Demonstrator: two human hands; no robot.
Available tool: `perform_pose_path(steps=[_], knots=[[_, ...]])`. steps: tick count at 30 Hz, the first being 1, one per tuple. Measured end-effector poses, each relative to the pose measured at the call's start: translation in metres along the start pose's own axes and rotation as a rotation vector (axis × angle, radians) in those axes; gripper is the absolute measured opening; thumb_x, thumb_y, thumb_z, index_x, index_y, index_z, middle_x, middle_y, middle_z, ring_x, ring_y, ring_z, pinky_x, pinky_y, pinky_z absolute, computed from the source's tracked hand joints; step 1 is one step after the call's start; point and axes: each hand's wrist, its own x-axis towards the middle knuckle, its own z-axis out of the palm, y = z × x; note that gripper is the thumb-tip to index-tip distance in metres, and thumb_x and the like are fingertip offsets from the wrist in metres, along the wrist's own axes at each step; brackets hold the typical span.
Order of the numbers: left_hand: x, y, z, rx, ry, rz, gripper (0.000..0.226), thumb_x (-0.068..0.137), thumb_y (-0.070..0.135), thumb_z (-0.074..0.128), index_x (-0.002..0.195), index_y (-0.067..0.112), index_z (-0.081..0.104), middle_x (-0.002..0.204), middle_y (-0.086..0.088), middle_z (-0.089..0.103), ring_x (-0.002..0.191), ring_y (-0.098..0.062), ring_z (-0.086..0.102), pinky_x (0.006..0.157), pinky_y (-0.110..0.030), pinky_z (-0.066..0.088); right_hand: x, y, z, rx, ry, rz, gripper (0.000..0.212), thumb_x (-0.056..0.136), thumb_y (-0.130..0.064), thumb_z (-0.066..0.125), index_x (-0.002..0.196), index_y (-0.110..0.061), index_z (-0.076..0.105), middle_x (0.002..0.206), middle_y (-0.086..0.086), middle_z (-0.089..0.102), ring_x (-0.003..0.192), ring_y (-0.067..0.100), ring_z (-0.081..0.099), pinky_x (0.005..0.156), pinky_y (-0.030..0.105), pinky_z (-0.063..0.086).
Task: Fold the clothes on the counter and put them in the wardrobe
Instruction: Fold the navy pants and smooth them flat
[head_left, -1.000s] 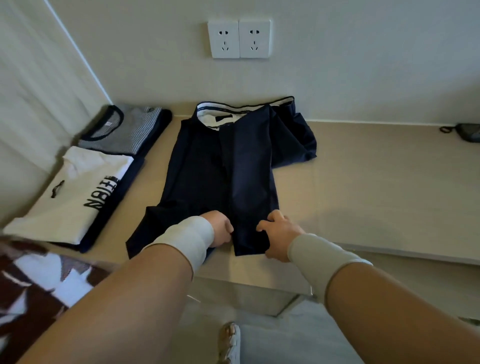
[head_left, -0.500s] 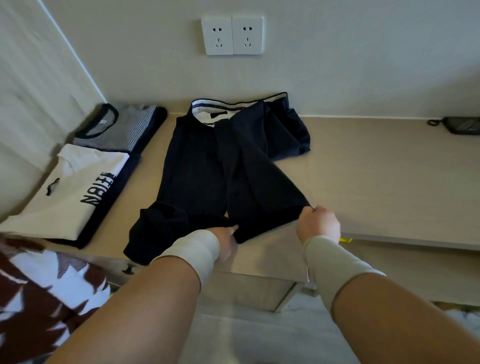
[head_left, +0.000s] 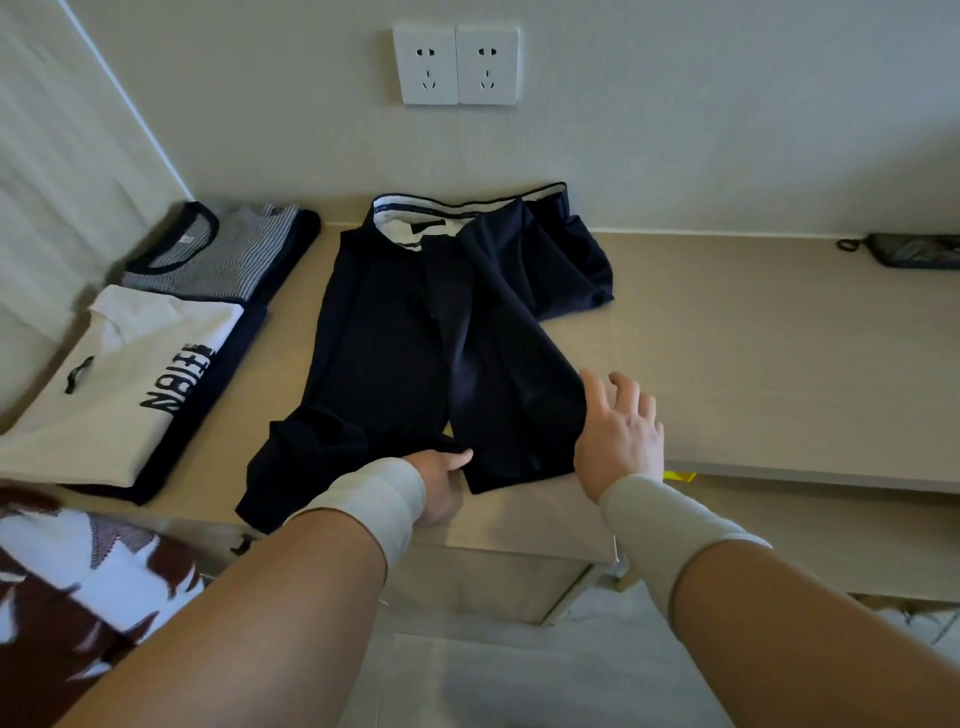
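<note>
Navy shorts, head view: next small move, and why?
Probably bring the right hand down flat on the right leg of the navy shorts and smooth it. That hand is open beside the leg's outer edge, while the left hand pinches fabric near the hem. The far right corner lies bunched, so it isn't ready to fold.

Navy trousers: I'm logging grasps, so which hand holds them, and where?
The left hand pinches the navy trousers at the near hem; the right hand is open.

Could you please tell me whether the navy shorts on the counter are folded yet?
Not folded: the navy shorts lie spread on the counter, both legs apart, waistband open.
</note>
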Motion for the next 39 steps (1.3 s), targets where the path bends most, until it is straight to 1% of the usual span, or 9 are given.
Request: perform_pose_path(steps=[4,8,10,12,15,20,29,34,39], knots=[[0.004,0.006,-0.007,-0.024,-0.017,0.002,0.053,0.096,0.011,0.047,0.147,0.021,0.039,0.145,-0.009,0.045,0.131,-0.027,0.046,0.107,-0.033,0.038,0.008,-0.001,0.006,-0.02,-0.005,-0.071,0.042,0.091,-0.012,0.049,0.131,-0.024,0.05,0.136,0.006,0.042,0.119,0.029,0.038,0.093,0.038,0.04],[0.01,0.013,-0.01,-0.007,0.004,-0.018,0.042,0.095,0.013,0.05,0.136,0.016,0.053,0.131,-0.011,0.058,0.117,-0.028,0.058,0.099,-0.037,0.047,0.017,0.023,0.006,0.441,-0.113,0.699,0.031,0.092,-0.015,0.042,0.116,-0.003,0.058,0.117,0.017,0.057,0.107,0.037,0.054,0.089,0.041,0.048],[0.011,0.011,-0.008,-0.017,0.013,-0.032,0.044,0.094,0.011,0.048,0.137,0.021,0.053,0.13,-0.009,0.06,0.114,-0.028,0.06,0.098,-0.035,0.048,0.013,0.038,0.003,0.436,-0.186,0.865,0.036,0.091,-0.016,0.046,0.122,0.0,0.053,0.126,0.02,0.051,0.114,0.039,0.051,0.097,0.042,0.045],[0.011,0.01,-0.004,-0.062,0.019,-0.057,0.05,0.095,0.009,0.046,0.14,0.03,0.049,0.133,-0.006,0.058,0.115,-0.026,0.06,0.1,-0.032,0.047,0.007,0.039,-0.004,0.386,-0.075,0.751,0.032,0.09,-0.012,0.047,0.121,-0.007,0.051,0.129,0.015,0.045,0.118,0.034,0.043,0.098,0.041,0.038],[0.013,0.009,-0.001,-0.106,0.02,-0.069,0.048,0.097,0.01,0.047,0.14,0.03,0.048,0.134,-0.003,0.057,0.118,-0.023,0.058,0.101,-0.03,0.045,0.004,0.016,-0.01,0.385,0.038,0.265,0.019,0.086,-0.014,0.051,0.104,-0.015,0.058,0.113,0.007,0.051,0.103,0.027,0.044,0.084,0.031,0.037],[0.014,0.007,0.001,-0.17,0.02,-0.087,0.054,0.096,0.009,0.048,0.143,0.035,0.043,0.13,-0.002,0.059,0.112,-0.023,0.06,0.097,-0.028,0.047,-0.007,-0.016,0.011,0.143,-0.385,-0.17,0.039,0.089,-0.032,0.061,0.126,-0.023,0.052,0.125,0.0,0.046,0.115,0.022,0.042,0.089,0.03,0.044],[0.021,0.005,-0.001,-0.171,0.041,-0.083,0.052,0.093,0.008,0.052,0.138,0.033,0.051,0.119,-0.004,0.066,0.104,-0.024,0.064,0.092,-0.028,0.049,-0.002,-0.014,0.019,0.146,-0.224,-0.163,0.019,0.096,-0.025,0.051,0.113,-0.017,0.055,0.104,-0.002,0.052,0.099,0.018,0.051,0.071,0.026,0.039],[0.015,0.018,-0.009,-0.14,0.303,0.028,0.024,0.095,0.027,0.054,0.114,0.029,0.068,0.109,0.002,0.069,0.1,-0.021,0.063,0.089,-0.029,0.049,-0.003,-0.017,0.016,0.247,-0.168,-0.141,0.004,0.096,-0.018,0.048,0.092,-0.02,0.048,0.088,-0.003,0.05,0.074,0.018,0.047,0.061,0.027,0.036],[0.009,0.047,-0.016,-0.194,0.419,0.224,0.036,0.097,0.025,0.051,0.132,0.035,0.052,0.09,0.011,0.058,0.091,-0.016,0.059,0.085,-0.03,0.048,-0.008,-0.012,0.002,0.367,-0.121,-0.124,0.01,0.092,-0.018,0.052,0.085,-0.018,0.046,0.079,0.0,0.055,0.07,0.023,0.05,0.06,0.029,0.033]])
